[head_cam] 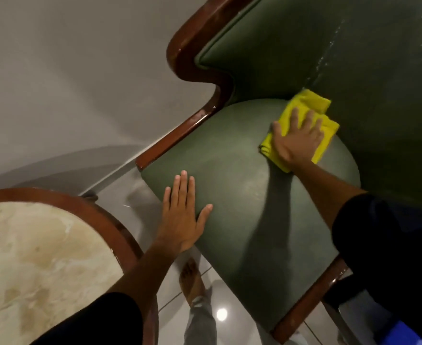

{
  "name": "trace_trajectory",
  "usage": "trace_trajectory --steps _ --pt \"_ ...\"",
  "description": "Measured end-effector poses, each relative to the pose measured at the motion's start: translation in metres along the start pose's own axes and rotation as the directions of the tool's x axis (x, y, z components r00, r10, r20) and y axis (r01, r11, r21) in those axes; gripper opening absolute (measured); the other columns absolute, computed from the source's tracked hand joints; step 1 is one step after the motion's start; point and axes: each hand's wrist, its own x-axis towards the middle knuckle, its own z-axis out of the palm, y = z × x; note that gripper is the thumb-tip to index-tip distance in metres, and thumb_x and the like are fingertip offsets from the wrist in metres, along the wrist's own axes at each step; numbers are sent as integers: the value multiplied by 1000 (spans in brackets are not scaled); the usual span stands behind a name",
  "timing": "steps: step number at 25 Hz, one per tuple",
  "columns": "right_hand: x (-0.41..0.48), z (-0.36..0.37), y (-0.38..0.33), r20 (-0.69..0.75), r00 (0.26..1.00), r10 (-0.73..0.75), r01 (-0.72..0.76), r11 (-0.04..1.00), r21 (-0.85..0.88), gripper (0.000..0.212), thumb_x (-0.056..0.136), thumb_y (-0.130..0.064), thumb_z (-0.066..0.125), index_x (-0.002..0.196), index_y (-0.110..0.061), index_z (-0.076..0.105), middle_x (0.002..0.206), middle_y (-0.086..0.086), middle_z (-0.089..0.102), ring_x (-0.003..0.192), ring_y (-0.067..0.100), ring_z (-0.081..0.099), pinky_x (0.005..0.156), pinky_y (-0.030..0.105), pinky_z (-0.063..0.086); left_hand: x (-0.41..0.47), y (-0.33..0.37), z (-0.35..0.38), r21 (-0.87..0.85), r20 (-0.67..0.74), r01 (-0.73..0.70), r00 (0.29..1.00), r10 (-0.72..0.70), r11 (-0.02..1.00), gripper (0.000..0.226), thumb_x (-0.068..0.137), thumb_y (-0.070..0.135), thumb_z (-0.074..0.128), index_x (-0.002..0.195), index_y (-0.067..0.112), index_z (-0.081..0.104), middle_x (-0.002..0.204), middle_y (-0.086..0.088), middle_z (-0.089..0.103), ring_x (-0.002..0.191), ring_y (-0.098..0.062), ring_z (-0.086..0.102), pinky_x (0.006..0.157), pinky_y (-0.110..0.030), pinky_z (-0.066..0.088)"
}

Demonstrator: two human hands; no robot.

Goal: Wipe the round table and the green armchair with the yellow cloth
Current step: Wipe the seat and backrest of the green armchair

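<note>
The green armchair (pixel 234 160) fills the middle and right, with dark green upholstery and glossy brown wooden arms. My right hand (pixel 297 138) presses flat on the folded yellow cloth (pixel 304 105) at the back of the seat, where the cushion meets the backrest. My left hand (pixel 182 215) lies flat with fingers apart on the front left of the seat cushion, holding nothing. The round table (pixel 30 257) with a pale marbled top and brown wooden rim sits at the lower left.
A plain grey wall (pixel 68 70) runs behind the chair at the upper left. Glossy light floor tiles (pixel 219 317) show between table and chair, with my bare foot (pixel 190 277) on them. Something blue (pixel 401 332) lies at the lower right edge.
</note>
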Motion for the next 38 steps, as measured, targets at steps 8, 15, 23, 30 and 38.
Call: trace_trajectory --steps 8,15,23,30,38 --pt "-161 67 -98 504 218 -835 976 180 -124 63 95 -50 35 154 -29 25 165 10 12 152 35 4 121 55 -1 -17 -17 -58 -628 -222 255 847 -484 735 58 101 43 36 150 11 36 154 -15 41 144 -28 36 119 -38 28" --pt "-194 -15 80 258 712 -653 702 656 -277 82 82 -77 42 145 -25 41 145 16 50 130 37 52 103 53 38 -14 39 -66 -476 174 345 939 -298 809 78 89 48 64 153 15 32 156 -19 30 144 -35 31 116 -46 32" --pt "-198 -31 61 627 692 358 -721 387 574 38 71 -23 87 80 -11 52 70 9 58 62 24 59 49 27 46 3 92 -67 -595 352 449 891 -287 666 106 71 15 84 155 18 19 150 -18 42 131 -36 51 103 -41 43" --pt "-166 -176 65 205 931 301 -357 642 678 27 73 -15 72 72 -20 46 60 -5 49 60 19 50 58 30 40 16 171 -105 -809 423 419 902 -86 412 34 67 1 85 95 13 68 85 -4 72 98 -38 69 68 -30 53" --pt "-49 -350 177 -552 789 269 -218 963 157 75 83 -37 69 145 -18 31 141 20 45 131 38 43 100 50 38 102 412 -212 -665 62 -257 917 395 701 77 72 45 75 141 26 44 122 6 63 115 -18 59 106 -44 39"
